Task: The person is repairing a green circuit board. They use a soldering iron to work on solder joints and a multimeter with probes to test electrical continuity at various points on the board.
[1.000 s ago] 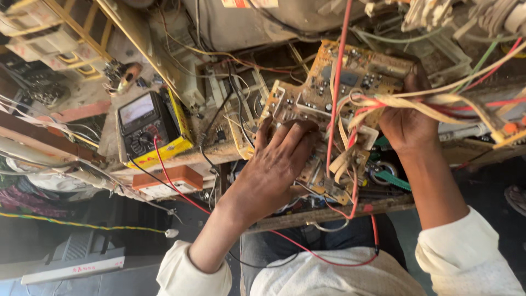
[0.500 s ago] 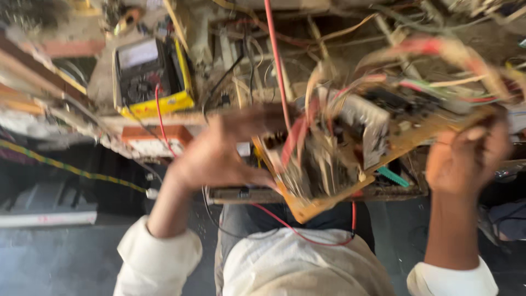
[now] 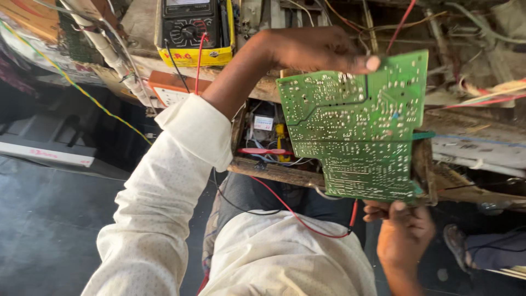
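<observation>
Fingers (image 3: pixel 359 61) of the left hand (image 3: pixel 315 52) pinched the green circuit board (image 3: pixel 361 129) at its top edge, right hand (image 3: pixel 402 233) gripping below. At frame centre-right the board had been flipped — solder side now faced up, the component side hidden — open to inspection.

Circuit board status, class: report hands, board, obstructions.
Left hand grips circuit board top edge; right hand holds bottom. Solder side faces camera. Red wire trails beneath.
</observation>
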